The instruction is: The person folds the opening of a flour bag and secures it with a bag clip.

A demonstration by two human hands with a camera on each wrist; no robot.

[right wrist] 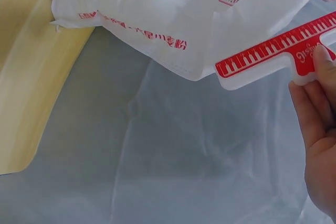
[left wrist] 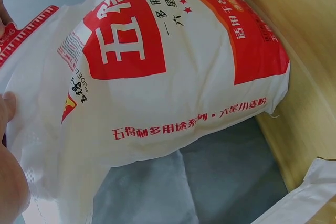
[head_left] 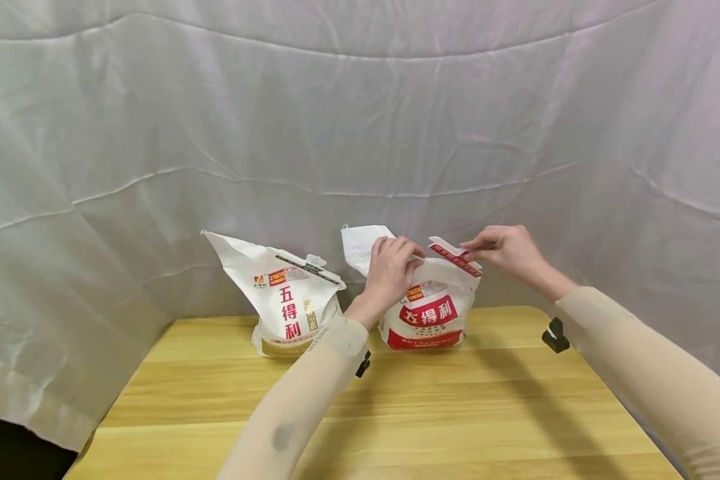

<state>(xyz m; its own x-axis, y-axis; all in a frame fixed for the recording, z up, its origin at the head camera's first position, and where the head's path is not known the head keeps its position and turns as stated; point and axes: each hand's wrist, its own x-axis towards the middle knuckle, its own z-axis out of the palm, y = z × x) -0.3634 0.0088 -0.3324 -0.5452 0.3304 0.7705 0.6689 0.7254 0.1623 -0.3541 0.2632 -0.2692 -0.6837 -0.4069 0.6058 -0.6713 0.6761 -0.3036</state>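
A white flour bag [head_left: 427, 328] with red printing stands at the table's back edge, its top leaning left. My left hand [head_left: 393, 267] pinches the upper edge of this bag, thumb on the near face in the left wrist view. In my right hand [head_left: 507, 250], a red-and-white clip [right wrist: 273, 51] with a piano-key pattern is pinched by its handle between thumb and fingers. The clip's long bar lies at the bag's upper right corner, overlapping it in the head view. Left of the hands stands a second flour bag [head_left: 276, 300], its folded top held by a black clip [head_left: 309, 269].
The wooden table [head_left: 408, 420] carries both bags near its far edge. A grey cloth [head_left: 360, 127] hangs behind and along the sides. The left forearm crosses in front of the second bag's lower right side.
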